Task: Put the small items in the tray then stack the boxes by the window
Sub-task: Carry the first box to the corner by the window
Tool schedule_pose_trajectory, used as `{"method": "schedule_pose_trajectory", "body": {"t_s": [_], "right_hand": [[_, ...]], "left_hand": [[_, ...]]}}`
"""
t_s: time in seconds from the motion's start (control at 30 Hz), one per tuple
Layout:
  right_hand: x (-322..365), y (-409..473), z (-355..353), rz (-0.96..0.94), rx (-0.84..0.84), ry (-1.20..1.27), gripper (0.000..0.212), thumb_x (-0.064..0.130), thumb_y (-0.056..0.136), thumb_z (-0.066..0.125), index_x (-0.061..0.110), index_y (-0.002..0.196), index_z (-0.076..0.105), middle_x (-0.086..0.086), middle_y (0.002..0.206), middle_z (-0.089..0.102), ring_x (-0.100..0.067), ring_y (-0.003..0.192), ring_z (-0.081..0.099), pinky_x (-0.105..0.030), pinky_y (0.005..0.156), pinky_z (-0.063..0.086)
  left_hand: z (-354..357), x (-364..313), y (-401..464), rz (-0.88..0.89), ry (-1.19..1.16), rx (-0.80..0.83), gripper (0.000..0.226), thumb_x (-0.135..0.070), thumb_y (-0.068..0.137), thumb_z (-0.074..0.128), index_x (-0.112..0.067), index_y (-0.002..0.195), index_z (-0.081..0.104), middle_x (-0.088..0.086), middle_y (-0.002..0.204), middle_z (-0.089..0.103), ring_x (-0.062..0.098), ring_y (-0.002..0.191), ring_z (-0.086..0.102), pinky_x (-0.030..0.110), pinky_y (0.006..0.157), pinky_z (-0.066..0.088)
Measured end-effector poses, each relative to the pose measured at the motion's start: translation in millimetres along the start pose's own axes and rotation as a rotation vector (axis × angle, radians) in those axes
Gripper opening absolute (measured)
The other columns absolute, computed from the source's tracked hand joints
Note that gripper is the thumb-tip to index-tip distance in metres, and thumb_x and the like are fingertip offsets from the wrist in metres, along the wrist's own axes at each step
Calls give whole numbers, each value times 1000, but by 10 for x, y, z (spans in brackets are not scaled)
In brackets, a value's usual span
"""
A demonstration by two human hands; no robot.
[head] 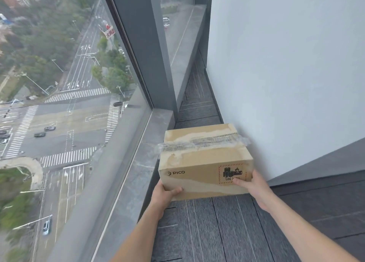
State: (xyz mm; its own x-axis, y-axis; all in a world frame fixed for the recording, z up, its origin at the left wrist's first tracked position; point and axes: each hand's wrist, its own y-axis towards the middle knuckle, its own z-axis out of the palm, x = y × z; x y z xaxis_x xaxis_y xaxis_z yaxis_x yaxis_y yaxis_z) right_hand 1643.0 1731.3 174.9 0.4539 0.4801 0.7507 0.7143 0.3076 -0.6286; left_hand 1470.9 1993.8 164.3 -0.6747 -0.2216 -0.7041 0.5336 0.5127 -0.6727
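Left grip (165,195) and right grip (250,186) both clamp the near bottom corners of the cardboard box (205,161), just ahead of them on the floor (227,226) between windowsill (142,159) and wall (286,74). Stiff, likely light; tape is slick, so hold the corners.

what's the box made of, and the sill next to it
The box: brown corrugated cardboard, matte and scuffed, sealed with glossy clear tape that is wrinkled. The window sill: looks like grey polished stone, mottled with a faint sheen; could be a stone-look surface.
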Motion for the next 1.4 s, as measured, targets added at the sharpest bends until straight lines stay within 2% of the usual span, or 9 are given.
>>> {"method": "schedule_pose_trajectory", "body": {"t_s": [0.1,0.2,0.3,0.57,0.7,0.93,1.1,1.2,1.4], "right_hand": [[-251,450,87,-56,4,22,61,18,79,83,27,133,55,12,125,66,-14,120,57,-43,108,42],[-396,838,166,-105,15,44,52,12,82,80,25,126,55,15,115,66,-3,107,58,-38,105,42],[-543,1181,225,-139,-6,48,57,13,79,82,23,128,55,9,118,67,-10,111,59,-38,101,45],[-942,1770,337,-135,-131,85,47,18,77,84,19,115,57,8,110,63,-18,113,54,-36,95,47],[-1013,2042,348,-109,-107,110,71,17,75,86,20,135,49,0,135,59,-21,131,49,-51,114,37],[-1147,2291,351,-24,-131,99,90,22,73,87,20,147,35,-2,150,46,-23,141,40,-51,117,32],[-1102,2251,376,-53,-182,28,79,23,79,84,16,145,40,0,144,50,-20,137,43,-44,114,36],[-1135,2233,405,-103,-233,11,63,18,82,81,12,136,47,3,124,55,-16,122,49,-35,100,43],[-1162,2202,396,-54,-231,-7,60,17,77,82,14,128,52,-6,127,62,-30,117,60,-46,97,51]], "left_hand": [[158,192,445,54,11,-5,51,-11,77,83,-20,118,56,-10,103,66,1,91,58,14,66,44],[244,414,871,89,32,-27,57,-18,75,85,-23,123,54,-11,108,67,5,99,60,23,80,49],[324,581,1184,118,55,-70,59,-26,74,85,-27,125,53,-11,112,67,12,107,60,33,91,49],[541,757,1763,191,87,-120,64,-29,74,85,-30,128,50,-13,114,65,11,107,58,28,85,45],[645,809,1889,189,110,-163,65,-32,75,84,-25,131,50,-12,112,62,11,105,55,28,86,44],[786,957,2006,150,165,-203,71,-40,77,82,-18,135,47,-6,113,57,22,117,56,36,97,48],[768,969,2054,169,167,-203,69,-39,77,81,-19,135,48,-4,113,59,22,115,58,39,98,50],[768,955,2061,177,166,-199,71,-37,78,81,-21,138,46,0,123,60,23,119,57,39,100,48],[719,932,1960,146,216,-149,72,-33,79,81,-26,140,42,-4,126,59,21,117,57,36,96,49]]}}
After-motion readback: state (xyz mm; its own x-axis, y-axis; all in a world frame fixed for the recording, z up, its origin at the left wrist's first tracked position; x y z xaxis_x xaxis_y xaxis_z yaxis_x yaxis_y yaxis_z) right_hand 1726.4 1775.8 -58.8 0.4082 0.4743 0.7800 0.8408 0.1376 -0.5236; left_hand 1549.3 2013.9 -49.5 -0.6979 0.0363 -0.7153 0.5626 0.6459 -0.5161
